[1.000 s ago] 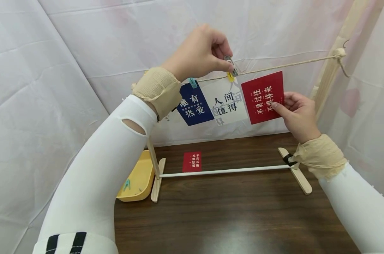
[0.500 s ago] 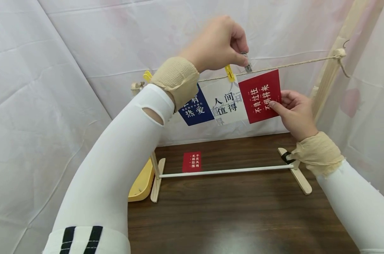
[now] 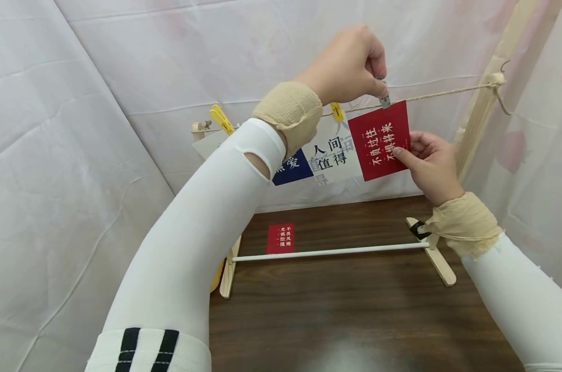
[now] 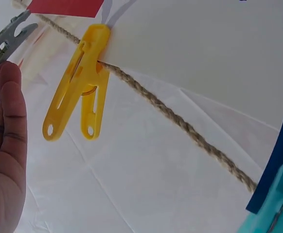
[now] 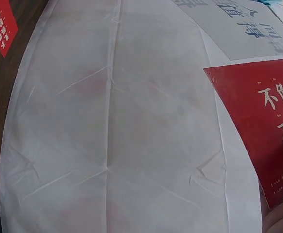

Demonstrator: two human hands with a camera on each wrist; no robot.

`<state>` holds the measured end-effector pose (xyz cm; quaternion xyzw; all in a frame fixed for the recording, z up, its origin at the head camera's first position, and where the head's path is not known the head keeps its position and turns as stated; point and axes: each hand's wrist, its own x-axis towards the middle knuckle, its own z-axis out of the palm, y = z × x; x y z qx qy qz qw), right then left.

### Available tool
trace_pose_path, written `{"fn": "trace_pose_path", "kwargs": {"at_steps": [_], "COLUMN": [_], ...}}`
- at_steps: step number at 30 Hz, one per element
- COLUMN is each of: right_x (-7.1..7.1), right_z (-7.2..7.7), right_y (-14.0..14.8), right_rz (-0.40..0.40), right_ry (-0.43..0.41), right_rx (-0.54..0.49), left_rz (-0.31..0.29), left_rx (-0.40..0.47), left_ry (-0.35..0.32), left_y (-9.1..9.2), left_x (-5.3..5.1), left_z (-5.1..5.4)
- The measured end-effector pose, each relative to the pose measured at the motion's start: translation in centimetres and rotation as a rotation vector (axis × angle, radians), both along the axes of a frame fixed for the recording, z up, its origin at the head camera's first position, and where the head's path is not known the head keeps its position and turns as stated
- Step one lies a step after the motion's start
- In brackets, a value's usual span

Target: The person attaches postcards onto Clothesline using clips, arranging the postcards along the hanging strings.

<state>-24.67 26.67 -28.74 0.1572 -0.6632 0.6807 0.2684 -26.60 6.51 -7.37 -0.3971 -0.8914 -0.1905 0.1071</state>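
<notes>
My left hand (image 3: 353,67) pinches a grey clothespin (image 3: 384,98) just above the rope (image 3: 443,94), at the top edge of a red card (image 3: 378,142). In the left wrist view the clothespin's (image 4: 8,41) jaws are spread apart; whether they touch the card or the rope I cannot tell. My right hand (image 3: 434,165) holds that red card by its right edge, thumb in front, the card's top at rope height. Left of it hangs a white card (image 3: 329,150) under a yellow clothespin (image 4: 78,82). A blue card (image 3: 294,170) is partly behind my left forearm.
A second yellow clothespin (image 3: 221,118) and a teal clothespin (image 4: 280,196) are on the line. Another red card (image 3: 281,238) lies on the brown table (image 3: 355,310) behind the stand's white rod (image 3: 327,253). A yellow tray (image 3: 217,276) is mostly hidden by my left arm.
My left hand has moved right along the rope with the grey clothespin, past the yellow one to the red card. The right hand has brought the red card slightly left and up.
</notes>
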Motion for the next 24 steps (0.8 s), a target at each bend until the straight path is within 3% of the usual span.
{"fn": "trace_pose_path", "kwargs": {"at_steps": [12, 24], "right_x": [-0.2, -0.4], "right_z": [0.1, 0.2], "right_y": [-0.1, -0.3], "right_rz": [-0.010, -0.011], "right_ry": [-0.015, -0.045], "right_rx": [-0.002, 0.006], "left_rz": [0.029, 0.052], "left_rx": [-0.006, 0.009], "left_ry": [-0.015, -0.031], "left_y": [0.8, 1.1], "left_x": [-0.2, -0.2], "left_z": [0.1, -0.5]}}
